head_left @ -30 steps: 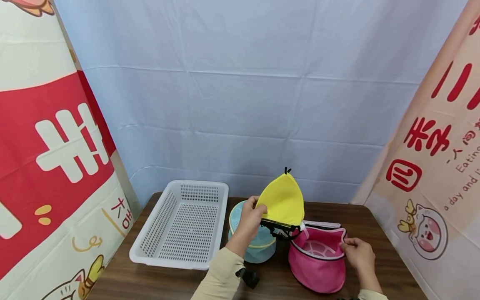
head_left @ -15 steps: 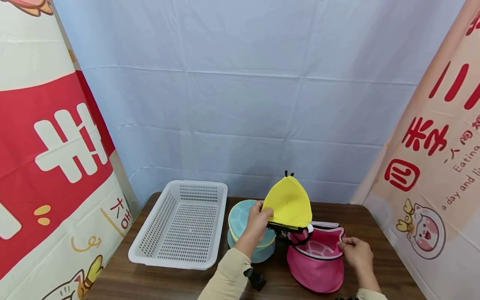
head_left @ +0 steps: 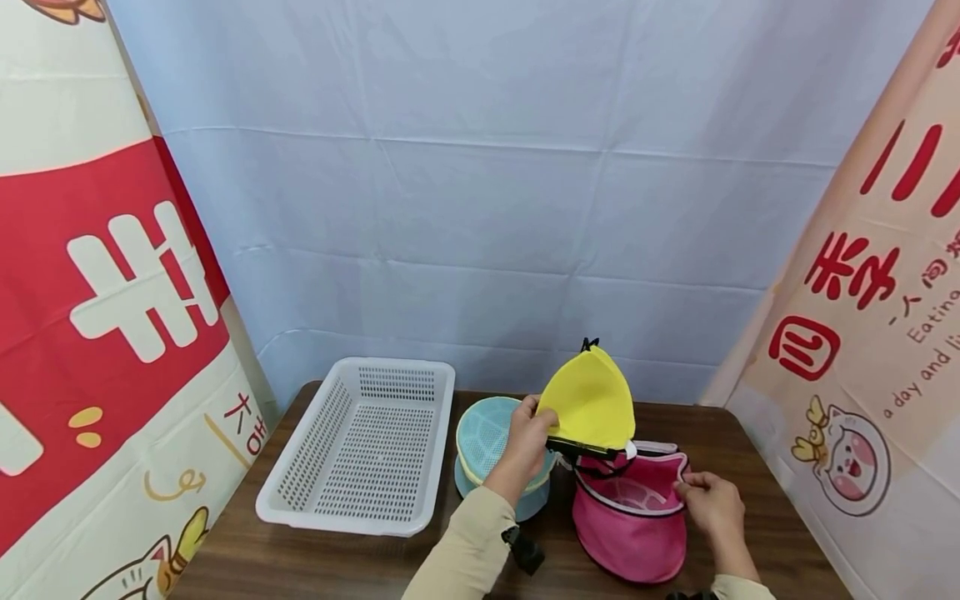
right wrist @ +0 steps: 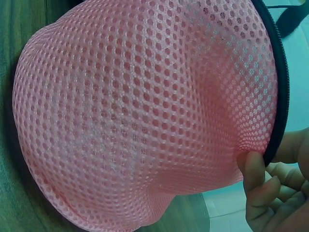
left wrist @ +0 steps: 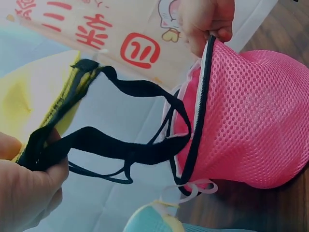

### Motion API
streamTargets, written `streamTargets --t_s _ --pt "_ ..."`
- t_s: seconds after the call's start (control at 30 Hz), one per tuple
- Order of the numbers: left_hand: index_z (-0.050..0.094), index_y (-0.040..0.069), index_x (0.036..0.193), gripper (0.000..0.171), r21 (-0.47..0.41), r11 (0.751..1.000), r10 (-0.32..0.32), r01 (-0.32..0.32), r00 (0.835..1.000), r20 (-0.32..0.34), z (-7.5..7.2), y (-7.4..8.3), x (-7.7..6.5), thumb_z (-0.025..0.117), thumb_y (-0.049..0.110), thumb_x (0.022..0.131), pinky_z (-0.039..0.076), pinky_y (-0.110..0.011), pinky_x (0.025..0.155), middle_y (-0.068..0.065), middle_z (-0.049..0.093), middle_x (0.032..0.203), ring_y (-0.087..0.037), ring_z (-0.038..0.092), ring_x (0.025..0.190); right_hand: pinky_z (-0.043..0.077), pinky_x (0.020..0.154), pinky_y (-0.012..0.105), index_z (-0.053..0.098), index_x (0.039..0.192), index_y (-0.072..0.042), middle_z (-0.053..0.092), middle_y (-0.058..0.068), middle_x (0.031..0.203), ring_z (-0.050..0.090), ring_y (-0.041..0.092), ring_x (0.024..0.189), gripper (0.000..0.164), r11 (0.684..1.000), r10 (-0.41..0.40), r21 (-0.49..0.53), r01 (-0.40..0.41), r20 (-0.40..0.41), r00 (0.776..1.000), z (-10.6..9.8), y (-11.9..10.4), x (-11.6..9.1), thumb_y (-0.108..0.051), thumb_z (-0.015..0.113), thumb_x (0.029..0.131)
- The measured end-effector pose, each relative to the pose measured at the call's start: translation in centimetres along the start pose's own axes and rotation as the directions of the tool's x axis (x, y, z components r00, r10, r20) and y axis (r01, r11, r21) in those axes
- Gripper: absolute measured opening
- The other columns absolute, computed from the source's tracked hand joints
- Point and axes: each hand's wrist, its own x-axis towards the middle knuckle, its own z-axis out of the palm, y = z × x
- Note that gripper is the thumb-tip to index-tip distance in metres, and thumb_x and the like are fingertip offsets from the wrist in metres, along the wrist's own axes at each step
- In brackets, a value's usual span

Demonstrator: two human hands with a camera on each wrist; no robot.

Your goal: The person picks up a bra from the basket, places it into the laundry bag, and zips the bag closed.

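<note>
The left hand's grip pinches the yellow cloth by the pink bag, towards the bench's right edge, so the right hand, pinching the bag's rim, should hold it wide lest the black straps snag.

Far side's basically one big pale blue sheet, fold creases and all. On the left there's a whitish printed cloth with a fat red band and chunky white lettering. Right side's a peachy cloth with red characters and a cartoon cat; its small print runs off the edge, so I can't really read it all. Dark wood-grain table, soft light.
</note>
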Motion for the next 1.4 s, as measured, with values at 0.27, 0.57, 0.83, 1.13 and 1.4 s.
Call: streamTargets --t_s 0.27,0.57,0.83,1.13,1.4 --pt "0.054 -0.002 0.096 0.028 0.003 1.0 -0.011 0.011 1.0 -0.004 1.2 0.0 0.0 0.049 -0.009 0.069 0.039 -0.028 0.063 -0.009 0.05 0.09 -0.018 0.048 0.077 0.037 0.069 0.042 0.064 0.093 0.008 0.06 0.025 0.092 0.049 0.04 0.091 0.026 1.0 0.01 0.01 -0.01 0.002 1.0 0.0 0.0 0.0 -0.015 0.064 0.083" --pt "0.054 -0.003 0.103 0.03 0.041 0.998 -0.058 0.057 0.998 0.02 1.2 -1.7 -0.7 0.052 -0.007 0.074 0.041 -0.027 0.064 -0.01 0.05 0.093 -0.017 0.051 0.079 0.038 0.068 0.041 0.064 0.094 0.008 0.06 0.025 0.093 0.049 0.039 0.092 0.026 0.999 0.036 0.022 -0.036 0.012 0.999 -0.1 -0.1 -0.1 -0.015 0.063 0.083" --pt "0.057 -0.002 0.101 0.029 0.094 0.996 0.007 -0.005 1.0 -0.021 1.7 -3.4 -0.8 0.05 -0.012 0.074 0.038 -0.026 0.058 -0.006 0.051 0.09 -0.016 0.045 0.072 0.038 0.068 0.04 0.064 0.095 0.008 0.06 0.026 0.095 0.051 0.038 0.091 0.027 1.0 0.017 0.004 -0.017 0.013 1.0 -0.1 -0.1 0.1 -0.016 0.064 0.083" --pt "0.058 -0.001 0.098 0.029 0.17 0.985 0.021 -0.017 1.0 -0.02 1.8 -4.3 -0.9 0.05 -0.013 0.073 0.042 -0.026 0.061 -0.005 0.05 0.083 -0.014 0.045 0.07 0.038 0.066 0.039 0.064 0.094 0.008 0.061 0.024 0.091 0.051 0.038 0.09 0.027 1.0 0.018 0.013 -0.018 0.006 1.0 -0.1 0.0 0.0 -0.017 0.065 0.083" --pt "0.059 0.0 0.1 0.028 0.276 0.961 0.024 -0.022 1.0 -0.005 1.7 -4.6 -1.0 0.052 -0.01 0.075 0.042 -0.025 0.059 -0.005 0.05 0.082 -0.013 0.046 0.07 0.042 0.058 0.032 0.064 0.094 0.009 0.063 0.015 0.079 0.058 0.03 0.076 0.027 0.999 0.022 0.038 -0.023 0.023 1.0 -0.4 0.2 -0.1 -0.016 0.064 0.083"
